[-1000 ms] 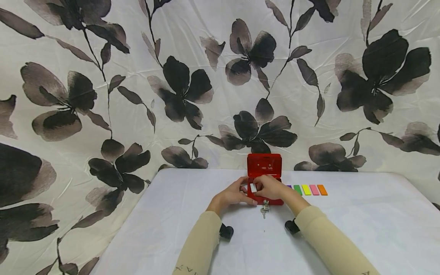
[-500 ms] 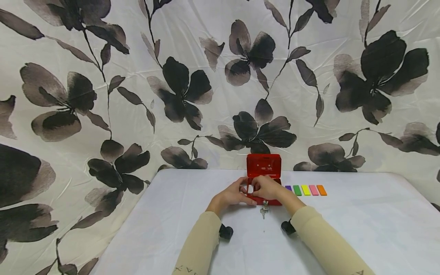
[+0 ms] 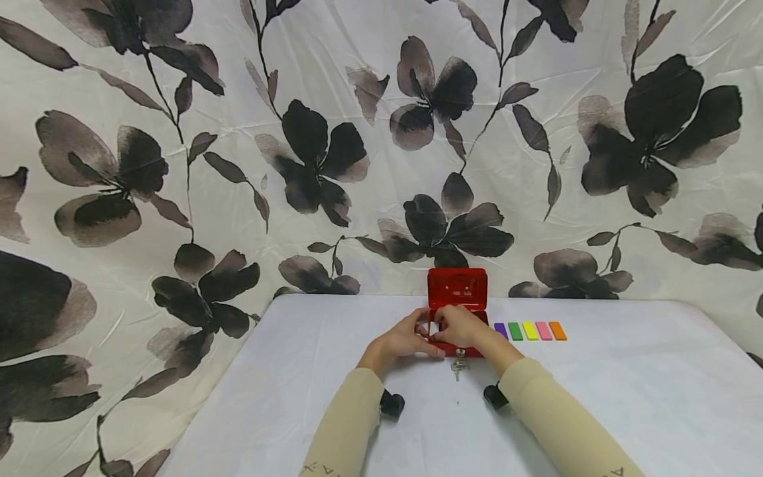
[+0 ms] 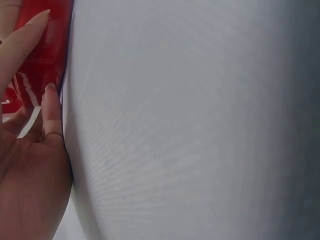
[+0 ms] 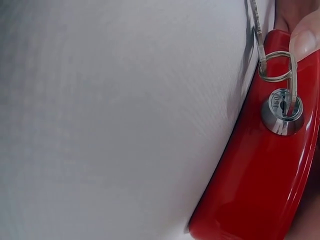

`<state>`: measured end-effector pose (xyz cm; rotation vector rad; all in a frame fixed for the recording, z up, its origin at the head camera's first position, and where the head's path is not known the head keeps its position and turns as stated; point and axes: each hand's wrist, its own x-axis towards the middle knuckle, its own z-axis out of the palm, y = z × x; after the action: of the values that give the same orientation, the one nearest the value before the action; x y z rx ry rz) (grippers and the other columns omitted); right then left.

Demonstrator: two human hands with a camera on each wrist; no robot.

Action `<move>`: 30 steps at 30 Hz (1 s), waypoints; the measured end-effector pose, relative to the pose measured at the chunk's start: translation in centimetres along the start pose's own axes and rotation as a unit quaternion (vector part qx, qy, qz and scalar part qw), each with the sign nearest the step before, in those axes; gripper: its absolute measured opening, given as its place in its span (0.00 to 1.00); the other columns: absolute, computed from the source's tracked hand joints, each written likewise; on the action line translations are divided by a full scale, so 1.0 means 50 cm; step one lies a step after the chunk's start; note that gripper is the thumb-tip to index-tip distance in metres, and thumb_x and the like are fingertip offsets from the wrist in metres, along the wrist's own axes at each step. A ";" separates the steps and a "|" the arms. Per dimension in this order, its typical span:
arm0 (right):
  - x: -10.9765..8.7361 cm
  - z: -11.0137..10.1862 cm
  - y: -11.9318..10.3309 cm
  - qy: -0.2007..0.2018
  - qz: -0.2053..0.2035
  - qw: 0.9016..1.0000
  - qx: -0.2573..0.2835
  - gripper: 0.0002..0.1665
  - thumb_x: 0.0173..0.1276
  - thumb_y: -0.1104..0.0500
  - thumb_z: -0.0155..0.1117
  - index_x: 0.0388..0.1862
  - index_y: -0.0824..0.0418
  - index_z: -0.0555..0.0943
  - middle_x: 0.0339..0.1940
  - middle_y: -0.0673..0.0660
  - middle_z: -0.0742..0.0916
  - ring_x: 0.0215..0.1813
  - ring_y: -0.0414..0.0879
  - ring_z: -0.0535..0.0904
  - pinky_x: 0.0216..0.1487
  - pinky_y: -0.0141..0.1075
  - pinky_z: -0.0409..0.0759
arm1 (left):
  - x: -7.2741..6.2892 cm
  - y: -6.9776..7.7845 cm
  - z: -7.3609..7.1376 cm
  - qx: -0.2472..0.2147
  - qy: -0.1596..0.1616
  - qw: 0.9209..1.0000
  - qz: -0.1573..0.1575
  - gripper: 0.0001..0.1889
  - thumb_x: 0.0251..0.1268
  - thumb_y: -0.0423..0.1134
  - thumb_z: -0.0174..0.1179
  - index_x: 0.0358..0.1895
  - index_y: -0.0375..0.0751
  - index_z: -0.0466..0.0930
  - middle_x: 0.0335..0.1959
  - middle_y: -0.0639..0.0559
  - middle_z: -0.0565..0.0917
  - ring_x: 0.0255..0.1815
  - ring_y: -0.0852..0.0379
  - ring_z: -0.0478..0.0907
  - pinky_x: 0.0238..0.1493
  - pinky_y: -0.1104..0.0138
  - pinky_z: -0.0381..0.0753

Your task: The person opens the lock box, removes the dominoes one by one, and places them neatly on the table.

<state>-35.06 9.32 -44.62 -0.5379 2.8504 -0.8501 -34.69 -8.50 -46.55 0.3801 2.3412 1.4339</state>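
A small red cash box point(image 3: 457, 289) stands near the far edge of the table, its lid raised. My left hand point(image 3: 401, 338) grips the box's left side, thumb at the front corner; the left wrist view shows fingertips against the red wall point(image 4: 56, 45). My right hand point(image 3: 466, 326) reaches inside from the right, its fingers pinching a small white rectangular piece point(image 3: 434, 328) near the left end. Those fingers partly hide the piece and the interior. In the front lock point(image 5: 282, 112) sits a key, with a ring point(image 5: 275, 78) and another key hanging from it.
Right of the box lies a row of small flat coloured pieces: purple point(image 3: 501, 330), green point(image 3: 515, 331), yellow point(image 3: 530, 331), pink point(image 3: 544, 331) and orange point(image 3: 558, 331). Behind the white-covered table point(image 3: 632, 384) hangs a floral cloth point(image 3: 334, 252).
My right hand has shifted slightly left inside the box, and the white piece has moved left with it. My left hand has stayed on the box's side.
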 end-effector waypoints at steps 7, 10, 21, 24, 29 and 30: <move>-0.004 -0.005 -0.004 -0.006 -0.001 1.000 0.007 0.19 0.64 0.60 0.76 0.52 0.63 0.83 0.38 0.53 0.87 0.39 0.47 0.79 0.56 0.46 0.83 | 0.001 0.000 0.000 0.002 -0.004 1.000 0.003 0.48 0.52 0.39 0.80 0.76 0.48 0.62 0.58 0.50 0.76 0.55 0.50 0.71 0.65 0.49 0.73; -0.006 -0.007 -0.003 -0.009 -0.002 1.000 0.012 0.18 0.64 0.60 0.76 0.51 0.64 0.83 0.39 0.54 0.87 0.39 0.46 0.80 0.56 0.45 0.84 | 0.001 -0.001 0.000 0.007 -0.004 1.000 0.002 0.49 0.51 0.40 0.80 0.77 0.49 0.62 0.58 0.51 0.76 0.55 0.50 0.71 0.65 0.49 0.73; -0.006 -0.010 0.011 -0.010 -0.011 1.000 0.021 0.17 0.64 0.61 0.76 0.50 0.63 0.82 0.36 0.52 0.86 0.39 0.46 0.80 0.54 0.45 0.85 | 0.006 0.000 0.000 0.009 -0.005 1.000 0.002 0.48 0.51 0.40 0.80 0.76 0.49 0.63 0.55 0.50 0.77 0.56 0.50 0.71 0.63 0.49 0.74; -0.010 -0.017 0.014 -0.002 -0.020 1.000 0.017 0.19 0.64 0.61 0.76 0.51 0.65 0.81 0.34 0.52 0.86 0.39 0.45 0.79 0.53 0.44 0.85 | 0.007 -0.001 -0.001 0.010 -0.003 1.000 -0.003 0.48 0.51 0.41 0.81 0.76 0.50 0.63 0.57 0.51 0.76 0.56 0.50 0.70 0.64 0.48 0.74; -0.022 -0.031 0.019 0.018 -0.043 0.999 0.013 0.21 0.63 0.59 0.77 0.50 0.67 0.81 0.30 0.51 0.84 0.36 0.45 0.77 0.46 0.40 0.84 | 0.006 -0.003 -0.003 0.011 -0.003 1.000 -0.001 0.49 0.51 0.42 0.81 0.76 0.50 0.62 0.56 0.52 0.76 0.55 0.50 0.71 0.62 0.50 0.74; -0.025 -0.034 0.019 0.021 -0.045 0.999 0.014 0.21 0.63 0.59 0.78 0.50 0.67 0.81 0.30 0.50 0.84 0.36 0.45 0.77 0.45 0.39 0.83 | 0.005 -0.003 -0.003 0.010 -0.003 1.000 0.001 0.49 0.51 0.41 0.81 0.76 0.50 0.62 0.56 0.52 0.76 0.54 0.50 0.71 0.61 0.50 0.75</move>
<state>-34.56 11.38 -43.70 -0.6570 2.8665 -0.9258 -35.00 -8.58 -46.69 0.3915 2.3523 1.4083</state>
